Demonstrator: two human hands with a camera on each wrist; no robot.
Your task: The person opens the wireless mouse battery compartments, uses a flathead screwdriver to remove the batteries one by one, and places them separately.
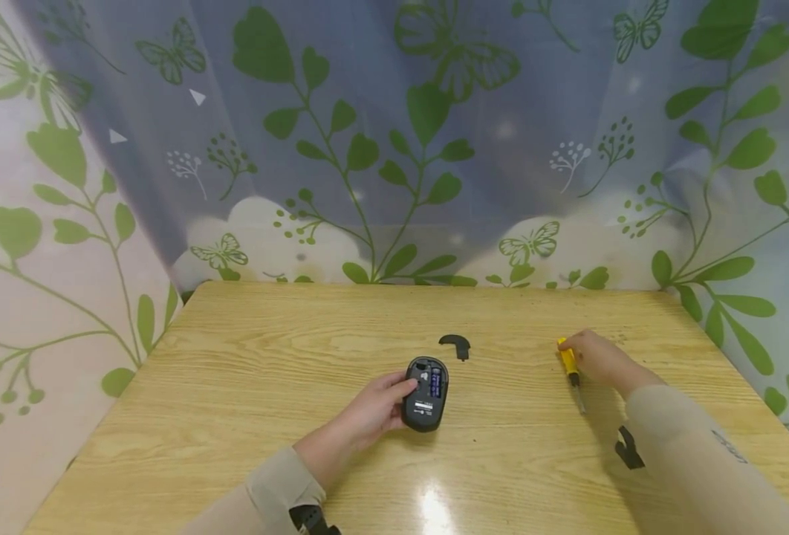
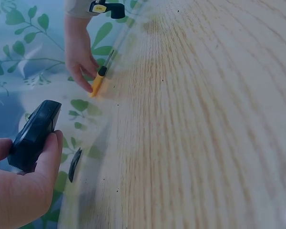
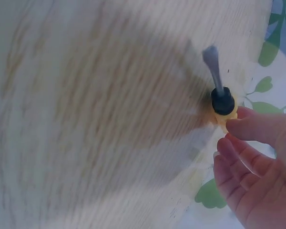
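Two hands at work over the wooden table (image 1: 234, 357), and on the left it's the left hand (image 1: 374, 409) gripping a black computer mouse (image 1: 424, 414), thumb on the underside, the whole thing held up off the wood with its base turned up to the head camera. Look into that base: the compartment is uncovered, and a dark blue battery (image 1: 436, 383) sits lengthwise towards the right edge. Just beyond the mouse, a touch to the right, a curved black battery cover (image 1: 458, 344) lies loose on the table. Over to the right, well apart, a yellow-handled screwdriver (image 1: 568, 361), metal shaft pointing back toward the person, and there's the right hand (image 1: 600, 362), pinching the end of that handle with thumb and finger. Picking it up or laying it down? These views can't settle that, but handling the tool looks like the step in hand. If its tip is wanted at the mouse, the next move calls for a fuller hold on the handle and a steady left hand.
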